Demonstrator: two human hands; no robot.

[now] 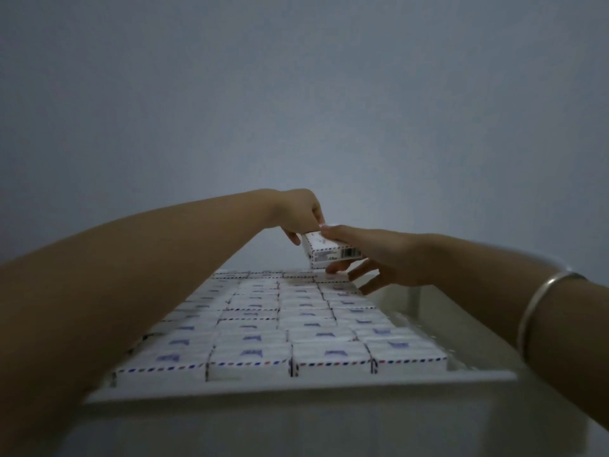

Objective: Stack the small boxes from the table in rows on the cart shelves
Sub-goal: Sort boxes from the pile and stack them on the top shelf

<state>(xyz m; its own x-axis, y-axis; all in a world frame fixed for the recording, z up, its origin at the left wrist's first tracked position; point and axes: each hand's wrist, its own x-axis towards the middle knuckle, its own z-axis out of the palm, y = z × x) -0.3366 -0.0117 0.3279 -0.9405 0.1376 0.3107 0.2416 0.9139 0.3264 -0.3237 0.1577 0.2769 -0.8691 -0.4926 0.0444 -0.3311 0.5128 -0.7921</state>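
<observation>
Against a grey wall [296, 94] the cart shelf [296, 387] looks nearly full of rowed boxes [280, 318], left hand [296, 212] and right hand [389, 255] both gripping one more box [329, 250] at its far end.

one small box [329, 250] is up in the air; packed boxes [280, 324] lie four across the cart shelf [296, 385], rows toward its far edge too blurred to count. two hands: left hand [296, 212], right hand [389, 255]; one bangle [540, 311].

The single head-worn, wide-angle camera looks forward and slightly down along the cart shelf [296, 386]. It sits close over the shelf's near rim and faces a plain wall [296, 94] beyond.
</observation>
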